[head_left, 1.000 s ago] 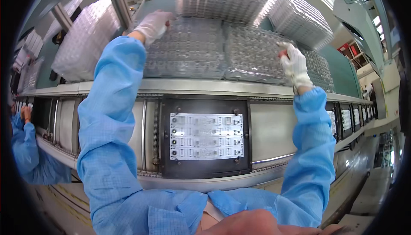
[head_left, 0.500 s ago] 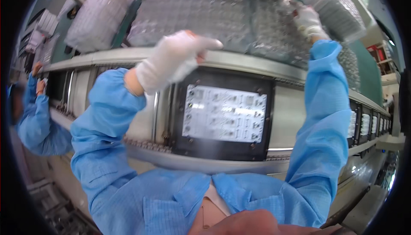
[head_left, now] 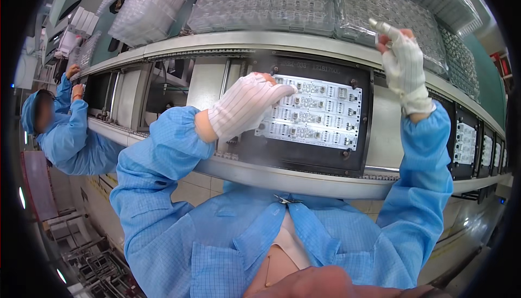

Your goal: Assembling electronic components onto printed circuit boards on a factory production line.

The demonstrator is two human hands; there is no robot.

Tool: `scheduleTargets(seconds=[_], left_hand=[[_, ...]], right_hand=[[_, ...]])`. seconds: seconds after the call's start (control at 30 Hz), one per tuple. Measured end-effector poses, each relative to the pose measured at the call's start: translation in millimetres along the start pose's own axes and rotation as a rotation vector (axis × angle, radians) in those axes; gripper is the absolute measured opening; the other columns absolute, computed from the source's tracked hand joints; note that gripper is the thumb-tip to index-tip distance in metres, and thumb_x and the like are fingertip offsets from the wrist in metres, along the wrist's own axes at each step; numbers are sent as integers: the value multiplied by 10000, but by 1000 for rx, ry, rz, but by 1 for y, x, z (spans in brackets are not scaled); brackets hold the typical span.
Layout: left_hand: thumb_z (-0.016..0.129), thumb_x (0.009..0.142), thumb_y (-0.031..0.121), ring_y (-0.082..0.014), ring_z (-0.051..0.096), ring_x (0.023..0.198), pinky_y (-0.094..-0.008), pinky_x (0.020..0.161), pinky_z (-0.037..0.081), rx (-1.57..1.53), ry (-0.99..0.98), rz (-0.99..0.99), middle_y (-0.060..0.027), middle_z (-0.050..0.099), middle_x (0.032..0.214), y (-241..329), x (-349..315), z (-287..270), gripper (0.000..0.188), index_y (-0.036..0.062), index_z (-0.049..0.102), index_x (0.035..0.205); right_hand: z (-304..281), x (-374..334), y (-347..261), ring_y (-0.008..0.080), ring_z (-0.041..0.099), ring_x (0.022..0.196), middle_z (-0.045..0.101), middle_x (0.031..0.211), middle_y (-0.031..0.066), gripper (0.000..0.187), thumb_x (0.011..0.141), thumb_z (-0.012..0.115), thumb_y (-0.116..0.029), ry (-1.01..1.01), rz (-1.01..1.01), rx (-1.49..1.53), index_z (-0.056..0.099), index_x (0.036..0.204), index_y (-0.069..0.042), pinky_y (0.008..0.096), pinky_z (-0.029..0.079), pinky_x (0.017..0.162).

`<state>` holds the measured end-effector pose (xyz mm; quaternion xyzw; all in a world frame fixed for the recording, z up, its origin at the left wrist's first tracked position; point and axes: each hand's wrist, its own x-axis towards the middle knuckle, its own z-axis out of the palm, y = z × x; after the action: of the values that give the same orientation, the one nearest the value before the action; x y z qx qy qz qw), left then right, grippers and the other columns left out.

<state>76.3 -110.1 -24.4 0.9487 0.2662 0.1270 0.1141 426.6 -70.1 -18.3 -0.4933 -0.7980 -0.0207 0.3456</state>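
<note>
My left hand (head_left: 247,105), in a white striped glove with some bare fingertips, reaches over the left end of a white circuit board panel (head_left: 320,114). Its fingers are closed, one gloved tip at the panel's upper left; anything between them is hidden. The panel carries rows of small dark components and sits in a black carrier (head_left: 296,154). My right hand (head_left: 402,67), gloved likewise, hovers beyond the carrier's right side, near the clear plastic trays (head_left: 388,10). One gloved finger points up and left while the others curl in; what they hold, if anything, I cannot make out.
The carrier rides on a conveyor with a metal front rail (head_left: 282,181) and a back rail (head_left: 260,38). More clear trays (head_left: 260,5) stand behind it. Further carriers with white panels (head_left: 465,143) line up at right. A co-worker (head_left: 68,130) in blue works at left.
My left hand has come down from the back rail onto the panel's left end. My right hand has drawn back from the trays toward me. The whole view has shifted.
</note>
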Motion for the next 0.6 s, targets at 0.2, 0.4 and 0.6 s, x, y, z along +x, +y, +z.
scheduleTargets(seconds=[0.2,0.4,0.6], left_hand=[[656,806,68,-271,635,887,-385,805,499,56,-28,-2,-68,656,885,19,12,7,398,109,599,1198],[608,780,-35,-268,611,878,-373,802,484,41,-146,-38,-36,622,854,25,33,7,462,75,610,1229],[655,842,76,-280,634,875,-385,782,511,39,-103,-1,-81,657,878,18,46,22,328,99,610,1166]], right_hand=[[-15,-62,-9,258,660,858,677,888,86,467,815,665,33,1,145,144,648,1263,-98,376,518,806],[-22,-75,7,262,668,854,684,888,85,461,831,681,-4,-10,187,130,644,1277,-117,383,522,804],[-13,-83,24,275,671,850,686,885,89,442,832,690,-13,-36,210,174,646,1262,-109,382,521,794]])
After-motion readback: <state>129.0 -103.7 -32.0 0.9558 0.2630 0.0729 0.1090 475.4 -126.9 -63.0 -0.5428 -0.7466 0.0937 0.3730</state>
